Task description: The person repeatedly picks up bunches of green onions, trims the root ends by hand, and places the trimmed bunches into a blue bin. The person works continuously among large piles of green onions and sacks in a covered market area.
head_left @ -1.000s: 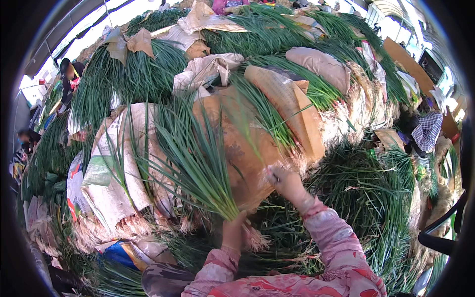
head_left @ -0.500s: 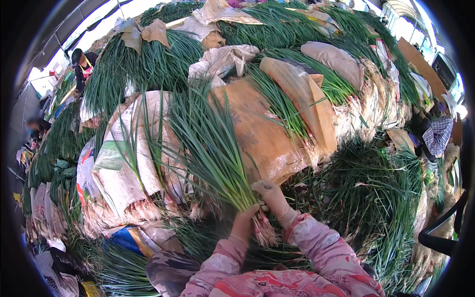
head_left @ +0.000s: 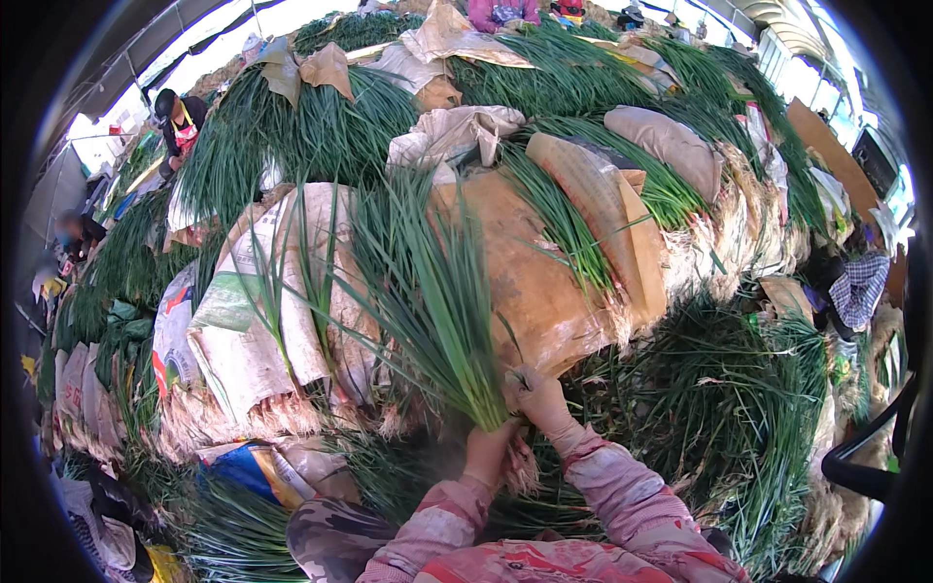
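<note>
A bunch of green onions (head_left: 454,325) fans up and to the left, its leaves long and dark green. Around its lower stems my left hand (head_left: 488,452) is closed, and the pale roots (head_left: 522,464) hang out below the fist. Close against the right side of the stems is my right hand (head_left: 544,400), fingers pinched together; whatever is between them is too small to make out. Behind the bunch lies a brown paper-like sheet (head_left: 535,282). White woven sacks (head_left: 258,316) cover more onions to the left.
A heap of loose green onions (head_left: 719,408) lies to my right, with more bundles (head_left: 238,539) at lower left. Rows of covered onions rise ahead. A black curved bar (head_left: 865,462) stands at far right. Another person (head_left: 180,126) works at upper left; a pink-clothed person (head_left: 503,14) is at the top.
Both hands have moved slightly down, the left one still around the green onions. The bunch now stands more upright and its roots are more hidden. The view has shifted a little.
</note>
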Action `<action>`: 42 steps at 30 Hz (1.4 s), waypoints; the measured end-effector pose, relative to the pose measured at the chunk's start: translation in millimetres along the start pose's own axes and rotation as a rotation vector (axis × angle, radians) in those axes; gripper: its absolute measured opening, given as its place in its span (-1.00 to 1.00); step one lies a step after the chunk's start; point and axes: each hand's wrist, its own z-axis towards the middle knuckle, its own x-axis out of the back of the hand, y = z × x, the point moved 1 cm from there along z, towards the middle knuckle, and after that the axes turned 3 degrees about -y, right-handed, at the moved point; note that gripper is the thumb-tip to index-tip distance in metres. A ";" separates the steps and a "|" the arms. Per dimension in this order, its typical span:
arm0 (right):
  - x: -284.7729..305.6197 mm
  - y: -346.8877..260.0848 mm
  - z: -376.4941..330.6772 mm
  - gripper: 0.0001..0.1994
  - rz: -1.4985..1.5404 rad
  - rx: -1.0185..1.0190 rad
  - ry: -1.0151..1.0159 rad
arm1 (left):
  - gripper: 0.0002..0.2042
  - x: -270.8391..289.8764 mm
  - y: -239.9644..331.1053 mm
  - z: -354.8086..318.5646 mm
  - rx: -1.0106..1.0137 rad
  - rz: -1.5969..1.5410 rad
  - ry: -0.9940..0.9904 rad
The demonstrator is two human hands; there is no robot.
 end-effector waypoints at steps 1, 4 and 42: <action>-1.2 8.0 -2.0 -0.80 0.062 0.030 0.067 | -0.79 -1.6 2.2 -0.7 0.018 0.016 0.002; -5.8 -16.5 -0.7 -0.77 -0.092 0.062 0.029 | -0.79 1.9 4.9 -3.1 0.000 0.029 0.015; 134.0 88.8 63.5 -0.64 -0.446 0.088 0.055 | -0.82 -31.9 18.7 11.1 -0.255 -0.038 -0.064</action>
